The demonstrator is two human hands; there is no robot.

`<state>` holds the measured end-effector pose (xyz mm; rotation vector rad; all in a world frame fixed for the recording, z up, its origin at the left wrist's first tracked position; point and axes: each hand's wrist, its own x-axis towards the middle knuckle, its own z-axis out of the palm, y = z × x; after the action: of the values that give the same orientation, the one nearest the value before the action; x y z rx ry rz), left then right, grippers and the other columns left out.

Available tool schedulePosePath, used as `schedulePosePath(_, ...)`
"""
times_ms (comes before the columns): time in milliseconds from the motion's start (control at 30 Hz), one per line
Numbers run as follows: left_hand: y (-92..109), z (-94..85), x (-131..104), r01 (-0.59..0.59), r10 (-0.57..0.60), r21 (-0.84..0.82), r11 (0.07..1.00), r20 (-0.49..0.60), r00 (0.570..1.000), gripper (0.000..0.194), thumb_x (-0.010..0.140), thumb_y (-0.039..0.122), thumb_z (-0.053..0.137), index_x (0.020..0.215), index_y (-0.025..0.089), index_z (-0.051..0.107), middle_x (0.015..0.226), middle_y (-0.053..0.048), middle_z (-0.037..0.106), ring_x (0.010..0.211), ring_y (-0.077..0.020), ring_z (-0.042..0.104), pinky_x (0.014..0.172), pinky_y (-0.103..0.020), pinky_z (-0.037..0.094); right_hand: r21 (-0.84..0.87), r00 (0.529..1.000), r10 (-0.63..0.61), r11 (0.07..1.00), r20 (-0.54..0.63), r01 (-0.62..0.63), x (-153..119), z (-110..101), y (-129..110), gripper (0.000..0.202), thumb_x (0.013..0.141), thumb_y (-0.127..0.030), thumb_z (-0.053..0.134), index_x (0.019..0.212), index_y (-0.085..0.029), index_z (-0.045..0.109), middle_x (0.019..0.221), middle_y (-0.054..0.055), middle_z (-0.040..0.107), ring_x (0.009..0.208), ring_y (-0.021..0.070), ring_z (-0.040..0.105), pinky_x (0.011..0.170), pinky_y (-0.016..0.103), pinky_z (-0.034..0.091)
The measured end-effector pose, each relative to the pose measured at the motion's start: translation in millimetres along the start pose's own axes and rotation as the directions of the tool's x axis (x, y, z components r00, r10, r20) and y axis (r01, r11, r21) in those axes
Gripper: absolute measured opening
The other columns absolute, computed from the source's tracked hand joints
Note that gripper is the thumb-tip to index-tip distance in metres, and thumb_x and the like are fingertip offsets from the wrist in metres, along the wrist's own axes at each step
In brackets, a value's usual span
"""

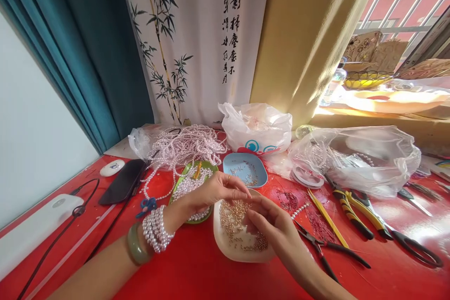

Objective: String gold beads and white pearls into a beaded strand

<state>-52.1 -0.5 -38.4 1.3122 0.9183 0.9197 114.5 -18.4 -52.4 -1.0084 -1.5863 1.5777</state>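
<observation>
Over a white dish of gold beads (239, 239), near centre on the red tabletop (197, 267): left hand (218, 192) hovering palm down, fingertips pinched together at the dish's far rim; right hand (274, 229) beside it, fingers curled low over the beads. Grip of each closed to a pinch, but anything held between the fingertips too small to make out. Near right part of the dish hidden under the right hand.

On the left wrist, stacked pearl bracelets (156, 229) and a green bangle (135, 243); forearm cut off by the lower edge.

Just behind the left hand, a green dish of pearls (191, 183), partly covered by that hand. Farther back, a heap of pearl strands (183, 145) and a blue dish (246, 168) with a few tiny pieces, unclear what. Behind that, a white plastic bag (256, 126).

Right of the dishes: black-handled pliers (326, 248), partly under the right wrist; yellow-handled pliers (355, 206); a clear plastic bag (362, 154), contents blurred by its folds.

Far left: a dark phone (123, 180) and a white power bank (31, 229) with a black cable.
</observation>
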Motion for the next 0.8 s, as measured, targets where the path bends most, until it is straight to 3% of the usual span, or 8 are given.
schedulePosePath(100, 4.6, 4.5, -1.6, -0.022, 0.021, -0.014, 1.0, -0.049, 0.999, 0.015, 0.063, 0.028, 0.067, 0.068, 0.014, 0.065, 0.071, -0.002, 0.057, 0.064, -0.0094, 0.049, 0.056, -0.02, 0.039, -0.01, 0.998, 0.002, 1.0, 0.059, -0.001, 1.5, -2.4, -4.0, 0.029, 0.075, -0.038, 0.051, 0.094, -0.016, 0.055, 0.058, -0.002, 0.057, 0.049, 0.0095, 0.05, 0.049, 0.022, 0.04)
schedulePosePath(200, 8.3, 3.6, -2.5, -0.049, 0.035, -0.106, 0.993, -0.13, 0.991, 0.017, 0.066, 0.029, 0.065, 0.07, 0.013, 0.061, 0.07, -0.002, 0.057, 0.063, -0.0093, 0.051, 0.057, -0.02, 0.042, -0.088, 0.993, 0.006, 0.996, 0.117, 0.004, 6.7, -10.8, -10.8, 0.026, 0.077, -0.039, 0.049, 0.075, -0.015, 0.057, 0.055, -0.002, 0.053, 0.046, 0.0076, 0.045, 0.045, 0.021, 0.036)
schedulePosePath(367, 14.9, -9.4, -3.0, -0.143, 0.051, -0.29, 0.946, -0.303, 0.952, 0.012, 0.073, 0.026, 0.059, 0.073, 0.015, 0.052, 0.08, -0.003, 0.062, 0.074, -0.0107, 0.057, 0.064, -0.02, 0.046, -0.101, 0.98, -0.042, 0.993, 0.193, 0.062, 16.9, -40.2, -26.8, 0.025, 0.076, -0.036, 0.052, 0.07, -0.013, 0.059, 0.059, -0.001, 0.056, 0.056, 0.0081, 0.05, 0.056, 0.022, 0.039)
schedulePosePath(500, 15.0, -15.9, -0.9, -0.174, 0.035, -0.356, 0.918, -0.366, 0.93, 0.008, 0.074, 0.018, 0.057, 0.074, 0.015, 0.05, 0.077, -0.002, 0.063, 0.074, -0.0094, 0.06, 0.064, -0.016, 0.048, 0.018, 0.987, 0.004, 1.0, 0.159, -0.007, 19.4, -58.5, -30.5, 0.025, 0.076, -0.036, 0.054, 0.078, -0.012, 0.061, 0.06, -0.002, 0.055, 0.052, 0.0062, 0.049, 0.053, 0.02, 0.038)
schedulePosePath(633, 11.3, -18.3, 2.6, -0.173, -0.002, -0.408, 0.896, -0.393, 0.919, 0.006, 0.074, 0.013, 0.056, 0.074, 0.014, 0.049, 0.078, -0.003, 0.063, 0.073, -0.011, 0.062, 0.059, -0.015, 0.049, 0.131, 0.979, 0.088, 0.985, 0.183, -0.113, 19.4, -63.6, -26.4, 0.029, 0.076, -0.038, 0.053, 0.086, -0.012, 0.061, 0.06, -0.001, 0.056, 0.047, 0.0043, 0.046, 0.046, 0.017, 0.034)
schedulePosePath(800, 12.1, -25.1, 4.7, -0.238, -0.008, -0.456, 0.858, -0.474, 0.88, 0.007, 0.077, 0.009, 0.049, 0.072, 0.013, 0.049, 0.071, -0.002, 0.061, 0.067, -0.011, 0.063, 0.054, -0.015, 0.05, 0.091, 0.968, 0.14, 0.983, 0.21, -0.162, 18.4, -64.5, -27.6, 0.028, 0.077, -0.039, 0.051, 0.075, -0.012, 0.059, 0.055, -0.002, 0.053, 0.039, 0.0017, 0.031, 0.037, 0.017, 0.017)
